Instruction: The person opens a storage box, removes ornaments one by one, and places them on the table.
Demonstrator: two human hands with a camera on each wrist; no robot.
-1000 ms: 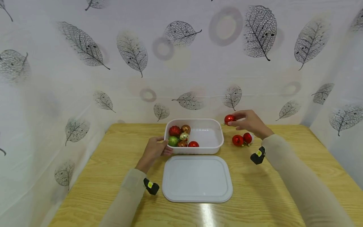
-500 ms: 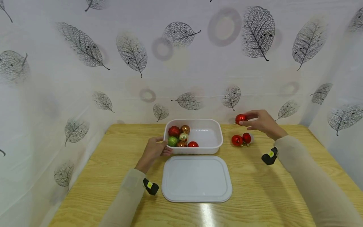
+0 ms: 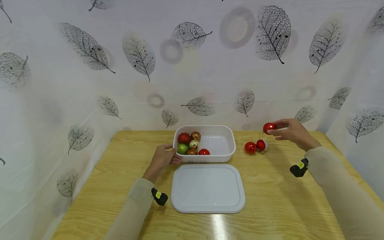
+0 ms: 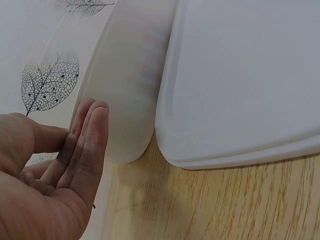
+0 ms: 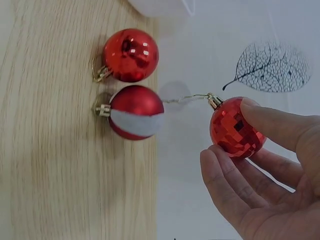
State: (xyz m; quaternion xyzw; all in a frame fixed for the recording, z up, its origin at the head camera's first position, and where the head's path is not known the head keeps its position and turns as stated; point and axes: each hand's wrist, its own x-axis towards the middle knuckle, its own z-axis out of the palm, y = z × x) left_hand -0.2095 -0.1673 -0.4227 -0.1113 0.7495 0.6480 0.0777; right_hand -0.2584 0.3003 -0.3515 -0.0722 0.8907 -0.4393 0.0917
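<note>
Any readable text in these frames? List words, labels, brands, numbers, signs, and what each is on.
None readable.
Left yellow patch and right yellow patch, on the black wrist devices: too small to tell if they carry markings.
White box and lid: no lettering visible.
Red ball in the right hand: none visible.
Backdrop: leaf and ring prints, no letters.

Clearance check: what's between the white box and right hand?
Head view: glossy red bauble and red-and-white bauble on the table, plus the held bauble.
</note>
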